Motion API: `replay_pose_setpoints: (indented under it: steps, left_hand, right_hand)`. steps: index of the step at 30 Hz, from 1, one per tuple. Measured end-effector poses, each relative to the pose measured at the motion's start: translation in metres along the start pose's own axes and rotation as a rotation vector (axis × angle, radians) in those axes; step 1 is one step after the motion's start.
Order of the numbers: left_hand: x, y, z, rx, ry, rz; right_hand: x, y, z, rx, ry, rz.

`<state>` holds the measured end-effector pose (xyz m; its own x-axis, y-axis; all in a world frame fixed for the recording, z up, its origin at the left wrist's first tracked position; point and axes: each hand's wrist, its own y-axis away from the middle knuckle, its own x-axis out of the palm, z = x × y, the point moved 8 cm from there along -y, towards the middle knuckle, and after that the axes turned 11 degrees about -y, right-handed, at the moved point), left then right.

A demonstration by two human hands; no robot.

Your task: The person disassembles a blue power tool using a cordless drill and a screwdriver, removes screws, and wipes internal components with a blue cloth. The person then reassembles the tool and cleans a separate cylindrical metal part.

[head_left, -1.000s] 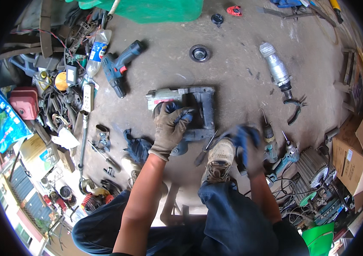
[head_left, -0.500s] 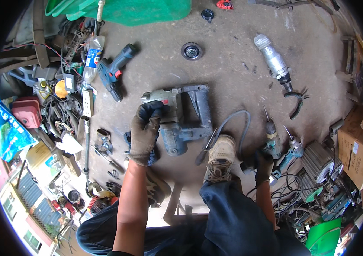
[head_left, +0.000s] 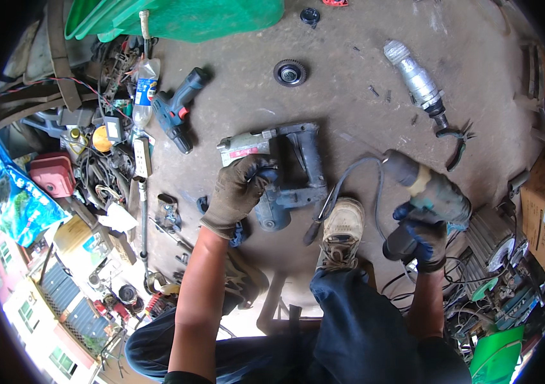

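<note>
My gloved left hand (head_left: 237, 189) is closed over the grey hammer tool (head_left: 304, 163) lying on the floor; what its curled fingers hold is too hidden to tell. My gloved right hand (head_left: 423, 243) grips the handle of a green drill (head_left: 429, 189) with a tan band and dark nose, raised off the floor. A black cord loops from near the hammer toward it. Beside my shoe (head_left: 343, 227) a screwdriver (head_left: 313, 230) lies near the hammer.
Around lie a blue cordless drill (head_left: 176, 112), silver power tool (head_left: 413, 77), pliers (head_left: 458, 147) and gear (head_left: 290, 73). Clutter, a bottle (head_left: 144, 96) and power strip (head_left: 142, 158) line the left; machinery and a cardboard box (head_left: 540, 224) the right. A green plastic object (head_left: 176, 16) lies at the top.
My right hand has taken hold of the green drill and lifted it from among the tools on the right. My left hand has shifted slightly over the hammer tool, staying curled.
</note>
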<state>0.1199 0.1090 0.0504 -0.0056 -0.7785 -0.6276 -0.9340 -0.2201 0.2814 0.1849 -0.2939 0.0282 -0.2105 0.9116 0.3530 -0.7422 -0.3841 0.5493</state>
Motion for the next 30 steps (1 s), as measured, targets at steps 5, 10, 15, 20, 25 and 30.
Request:
replay_pose_setpoints:
  steps: [5,10,15,20,25,30]
  left_hand:
    - [0.001,-0.001,-0.009,0.048,0.108,0.013]
    - [0.000,0.002,-0.010,0.067,0.094,0.014]
    - [0.004,0.002,-0.015,0.068,0.113,0.026]
    - [0.004,-0.001,-0.017,0.086,0.094,0.043]
    - [0.002,-0.003,-0.017,0.072,0.108,0.036]
    - [0.004,-0.004,-0.015,0.052,0.108,0.063]
  right_hand:
    - [0.010,-0.006,-0.040,0.468,-0.769,-0.139]
    - [0.031,-0.011,-0.008,0.108,0.040,0.064]
    - [0.034,-0.010,-0.003,0.020,0.112,0.161]
    - [0.021,-0.008,-0.019,0.100,-0.010,0.083]
    - [0.027,-0.011,-0.001,-0.018,0.066,0.093]
    - [0.019,-0.011,-0.015,0.062,0.092,0.104]
